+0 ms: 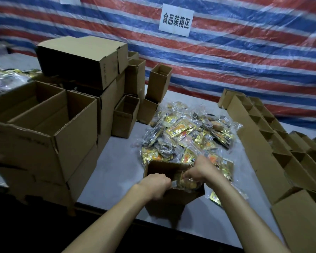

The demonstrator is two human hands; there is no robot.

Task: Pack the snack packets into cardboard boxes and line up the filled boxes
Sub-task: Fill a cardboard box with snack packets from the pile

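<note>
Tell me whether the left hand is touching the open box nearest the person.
Touching. The head view shows the left hand gripping the near rim of the open box, curled over its edge, while the right hand holds snack packets inside.

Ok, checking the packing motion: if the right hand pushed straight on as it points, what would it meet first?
Likely the gold snack packets inside the small open brown cardboard box, which the right hand points down into; depth is unclear.

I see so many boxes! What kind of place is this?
Likely a food-packing station: a pile of snack packets, rows of cardboard boxes, and a wall sign reading food boxing area.
</note>
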